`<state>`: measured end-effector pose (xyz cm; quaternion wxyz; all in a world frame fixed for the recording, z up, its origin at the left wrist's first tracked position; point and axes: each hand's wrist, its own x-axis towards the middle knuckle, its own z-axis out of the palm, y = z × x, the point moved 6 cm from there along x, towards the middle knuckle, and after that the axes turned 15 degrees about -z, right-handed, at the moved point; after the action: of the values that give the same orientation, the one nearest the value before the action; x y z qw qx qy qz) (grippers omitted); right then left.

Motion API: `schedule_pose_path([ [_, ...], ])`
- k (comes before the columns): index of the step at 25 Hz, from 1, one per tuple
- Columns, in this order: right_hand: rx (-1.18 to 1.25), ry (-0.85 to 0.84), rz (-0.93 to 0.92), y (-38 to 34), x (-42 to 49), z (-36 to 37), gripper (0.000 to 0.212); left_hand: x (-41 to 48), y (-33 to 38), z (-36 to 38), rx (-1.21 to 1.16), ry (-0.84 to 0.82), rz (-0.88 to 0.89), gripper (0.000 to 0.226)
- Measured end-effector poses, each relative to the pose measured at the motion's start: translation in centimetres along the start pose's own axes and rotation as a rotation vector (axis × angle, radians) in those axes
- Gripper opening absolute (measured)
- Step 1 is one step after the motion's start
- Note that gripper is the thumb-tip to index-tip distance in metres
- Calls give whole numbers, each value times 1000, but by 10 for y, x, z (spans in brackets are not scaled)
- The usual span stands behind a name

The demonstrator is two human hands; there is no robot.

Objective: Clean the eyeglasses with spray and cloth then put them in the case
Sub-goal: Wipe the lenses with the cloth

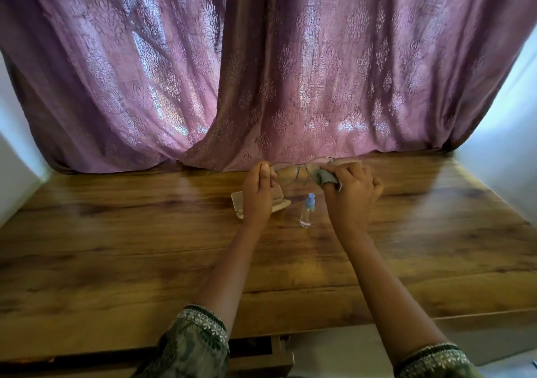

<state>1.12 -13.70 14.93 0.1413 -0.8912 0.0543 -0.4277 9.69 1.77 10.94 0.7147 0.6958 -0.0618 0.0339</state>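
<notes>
One pair of thin wire-rimmed eyeglasses (302, 169) is held up in the air between two hands. The left hand (258, 194) has its fingers pressed together, pinching one end of the frame against the thumb. The right hand (351, 194) curls its fingers round one crumpled grey cloth (325, 178), which is pressed on the lens nearest those fingers. One small clear spray bottle with a blue cap (306, 215) stands upright below the right fingers, between the two wrists. One cream hard-shell case (282, 205) lies open under the left fingers, partly hidden by that hand. Bottle and case are near each other but apart. Wide stretches of tabletop run out to either side of the hands and back to the near edge. The surface is a brown plank-grained wooden table (116, 232). Beyond the fingertips two purple patterned curtains (348, 72) hang to the tabletop, with pale walls at both sides.
</notes>
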Motion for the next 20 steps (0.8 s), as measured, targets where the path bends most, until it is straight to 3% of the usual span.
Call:
schedule_pose_path([
  [4,-10,4,60,6,16,-4,21,-2,1,1,-5,-21,4,30],
  [11,-5,-37,-79,-20,0,8,14,0,1,1,-11,12,1,29],
  [20,-15,-5,45,5,18,-4,19,0,4,1,-7,5,-7,30],
])
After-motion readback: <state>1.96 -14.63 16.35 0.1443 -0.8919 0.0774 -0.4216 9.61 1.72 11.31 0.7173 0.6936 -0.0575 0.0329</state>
